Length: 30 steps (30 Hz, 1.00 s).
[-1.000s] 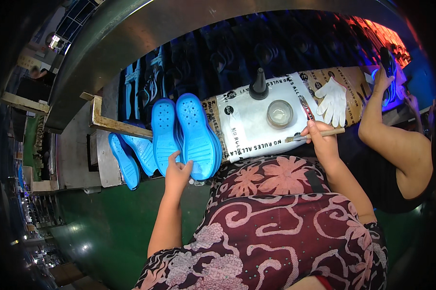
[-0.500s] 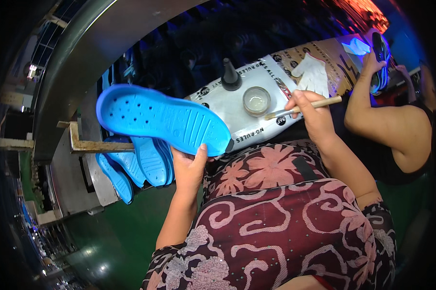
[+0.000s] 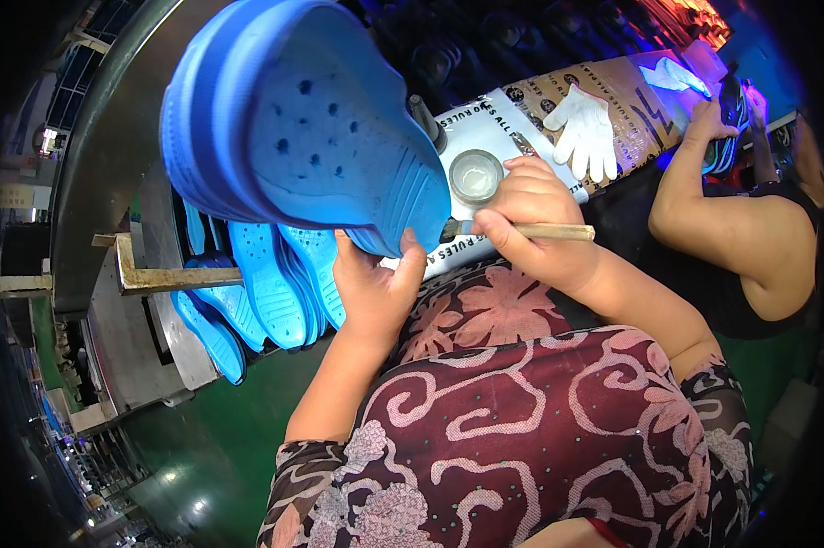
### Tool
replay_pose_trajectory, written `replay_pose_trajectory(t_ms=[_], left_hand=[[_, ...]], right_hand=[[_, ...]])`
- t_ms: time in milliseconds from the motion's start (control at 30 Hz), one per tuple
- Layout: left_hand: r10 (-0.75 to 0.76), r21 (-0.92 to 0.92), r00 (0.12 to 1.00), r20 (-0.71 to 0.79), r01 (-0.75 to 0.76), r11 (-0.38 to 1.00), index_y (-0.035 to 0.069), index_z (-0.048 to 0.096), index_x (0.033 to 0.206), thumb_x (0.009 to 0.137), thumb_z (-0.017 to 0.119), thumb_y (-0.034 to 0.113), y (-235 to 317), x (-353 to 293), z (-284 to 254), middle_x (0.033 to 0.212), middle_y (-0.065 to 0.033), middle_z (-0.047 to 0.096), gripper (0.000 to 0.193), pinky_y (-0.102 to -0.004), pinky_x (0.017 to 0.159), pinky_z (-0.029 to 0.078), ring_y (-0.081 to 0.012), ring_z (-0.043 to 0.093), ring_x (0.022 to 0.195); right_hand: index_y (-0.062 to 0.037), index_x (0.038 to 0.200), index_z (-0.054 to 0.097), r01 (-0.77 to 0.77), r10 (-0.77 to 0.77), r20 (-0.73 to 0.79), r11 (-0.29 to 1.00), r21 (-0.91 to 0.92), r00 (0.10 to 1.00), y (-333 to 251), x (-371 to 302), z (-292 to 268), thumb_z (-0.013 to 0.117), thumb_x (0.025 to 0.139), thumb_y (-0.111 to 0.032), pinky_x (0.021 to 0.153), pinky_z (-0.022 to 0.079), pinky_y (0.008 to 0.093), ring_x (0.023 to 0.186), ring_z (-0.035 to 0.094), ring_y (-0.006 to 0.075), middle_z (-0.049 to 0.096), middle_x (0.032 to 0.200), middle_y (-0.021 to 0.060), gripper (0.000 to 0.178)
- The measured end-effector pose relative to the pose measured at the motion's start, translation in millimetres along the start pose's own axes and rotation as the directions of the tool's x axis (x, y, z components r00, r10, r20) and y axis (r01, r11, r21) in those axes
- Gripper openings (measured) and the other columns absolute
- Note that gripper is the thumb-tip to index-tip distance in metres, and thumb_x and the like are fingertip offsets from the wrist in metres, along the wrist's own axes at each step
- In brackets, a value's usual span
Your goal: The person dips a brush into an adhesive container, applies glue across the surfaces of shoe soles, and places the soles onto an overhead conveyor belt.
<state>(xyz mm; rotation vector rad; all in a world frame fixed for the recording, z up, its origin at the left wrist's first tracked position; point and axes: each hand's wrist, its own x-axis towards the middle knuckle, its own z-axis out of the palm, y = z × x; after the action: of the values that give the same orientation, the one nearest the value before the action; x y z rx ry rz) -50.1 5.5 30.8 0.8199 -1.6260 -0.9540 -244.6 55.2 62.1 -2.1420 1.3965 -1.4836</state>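
Left grip (image 3: pixel 373 285) in a pinch on a blue sole (image 3: pixel 339 137), right grip (image 3: pixel 547 254) around a brush (image 3: pixel 562 232) by its end

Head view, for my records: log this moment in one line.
left hand: holds blue sole; right hand: holds brush, tip at sole's edge; jar: beside right hand

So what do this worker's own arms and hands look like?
The left hand and right hand are ordinary human hands, ungloved, with no ring, bracelet, watch or cable showing. The forearms are bare. The dark fabric left sleeve and right sleeve carry pale swirling and floral patterns.
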Motion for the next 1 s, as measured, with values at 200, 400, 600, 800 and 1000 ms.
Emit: replay_pose_trajectory(t_ms=[200,400,600,800,1000], left_hand=[[0.174,0.113,0.982,0.067,-0.181,0.977,-0.002,0.040,0.117,0.071,0.063,-0.008,-10,-1,-4,0.090,-0.0149,0.064,0.051,-0.0287,0.071,0.051,-0.0203,0.065,0.077],[0.176,0.099,0.983,0.053,-0.181,0.979,-0.003,0.039,0.119,0.071,0.062,-0.008,-13,-1,0,0.089,-0.0149,0.064,0.053,-0.0284,0.070,0.050,-0.0204,0.065,0.076],[0.150,0.123,0.987,0.052,-0.155,0.980,-0.004,0.037,0.120,0.071,0.063,-0.006,-12,-2,1,0.088,-0.0156,0.063,0.055,-0.0288,0.070,0.050,-0.0206,0.065,0.076],[0.123,0.033,0.992,-0.029,-0.122,0.992,-0.006,0.047,0.113,0.072,0.062,-0.007,-11,-5,6,0.089,-0.0141,0.063,0.044,-0.0274,0.071,0.049,-0.0200,0.064,0.078],[0.135,0.046,0.990,0.049,-0.137,0.989,-0.003,0.037,0.118,0.075,0.059,-0.010,-18,-5,5,0.104,-0.0143,0.056,0.049,-0.0296,0.083,0.047,-0.0185,0.059,0.091]], right_hand=[[-0.0050,0.062,0.061,-0.094,0.091,-0.048,0.994,-0.060,0.995,5,-1,-6,0.065,0.080,-0.016,0.075,0.042,0.0374,0.058,0.053,0.0244,0.055,0.057,0.0051,0.022],[-0.0070,0.061,0.062,0.015,-0.014,0.009,0.996,-0.088,1.000,3,3,1,0.066,0.078,-0.016,0.076,0.043,0.0376,0.058,0.053,0.0243,0.054,0.057,0.0045,0.020],[-0.0087,0.062,0.063,0.000,0.000,-0.002,0.993,-0.117,1.000,2,0,-6,0.068,0.077,-0.019,0.079,0.043,0.0384,0.058,0.053,0.0231,0.055,0.059,0.0038,0.018],[-0.0088,0.063,0.064,0.014,-0.008,0.043,0.991,-0.134,0.999,2,-5,-7,0.068,0.077,-0.021,0.079,0.043,0.0368,0.058,0.053,0.0226,0.053,0.057,0.0037,0.019],[-0.0077,0.065,0.065,0.016,-0.012,0.036,0.994,-0.110,0.999,-2,-1,-5,0.063,0.080,-0.021,0.080,0.043,0.0371,0.057,0.053,0.0228,0.054,0.057,0.0044,0.020]])
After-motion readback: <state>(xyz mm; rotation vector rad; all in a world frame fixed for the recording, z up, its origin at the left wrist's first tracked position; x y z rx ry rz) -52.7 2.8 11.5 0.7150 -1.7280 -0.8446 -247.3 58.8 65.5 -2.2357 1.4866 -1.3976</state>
